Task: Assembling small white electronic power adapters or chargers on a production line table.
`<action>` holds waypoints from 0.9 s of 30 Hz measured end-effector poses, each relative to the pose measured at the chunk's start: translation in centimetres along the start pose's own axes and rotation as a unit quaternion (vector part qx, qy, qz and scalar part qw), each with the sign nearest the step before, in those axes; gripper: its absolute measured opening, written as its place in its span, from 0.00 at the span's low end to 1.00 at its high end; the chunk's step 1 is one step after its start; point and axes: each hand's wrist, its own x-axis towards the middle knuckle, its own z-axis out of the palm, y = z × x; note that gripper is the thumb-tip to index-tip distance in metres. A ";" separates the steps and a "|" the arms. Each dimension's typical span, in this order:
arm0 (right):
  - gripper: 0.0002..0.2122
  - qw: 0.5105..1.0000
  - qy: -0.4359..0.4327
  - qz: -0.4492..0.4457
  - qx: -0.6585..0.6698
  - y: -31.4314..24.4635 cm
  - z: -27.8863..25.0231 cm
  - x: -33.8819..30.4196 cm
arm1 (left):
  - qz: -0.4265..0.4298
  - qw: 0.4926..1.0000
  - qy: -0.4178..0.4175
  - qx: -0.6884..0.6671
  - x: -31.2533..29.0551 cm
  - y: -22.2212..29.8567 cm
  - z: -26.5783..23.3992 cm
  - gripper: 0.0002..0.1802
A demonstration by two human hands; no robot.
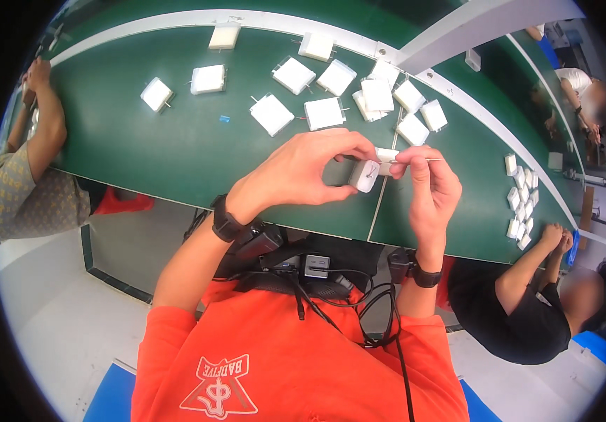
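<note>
My left hand grips a small white block between thumb and fingers, its end face with dark thin marks or wires turned toward me. Close by on the right, my right hand pinches a thin rod-like piece, its tip pointing toward the block; whether they touch is unclear. Just behind the held block, another white block shows partly between my hands. Beyond them, several white blocks with clear wrapping and thin prongs lie scattered on the green table, such as one block near my left hand.
A stack of white blocks sits at the rail. Farther right, smaller white pieces lie before a person in black. Another person's arm is at the left edge. A grey post rises at the back. Cables hang at my waist.
</note>
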 end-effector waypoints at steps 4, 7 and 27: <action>0.10 1.000 -0.003 0.006 -0.026 0.2 0.0 -0.1 | 0.003 1.000 0.004 -0.001 0.0 -0.1 0.1 0.30; 0.10 1.000 -0.007 0.006 -0.029 0.4 0.1 -0.1 | -0.001 1.000 0.004 0.000 0.1 -0.1 0.1 0.30; 0.10 1.000 -0.011 0.008 -0.026 0.4 0.2 -0.1 | 0.008 1.000 0.004 -0.002 0.0 0.0 0.1 0.28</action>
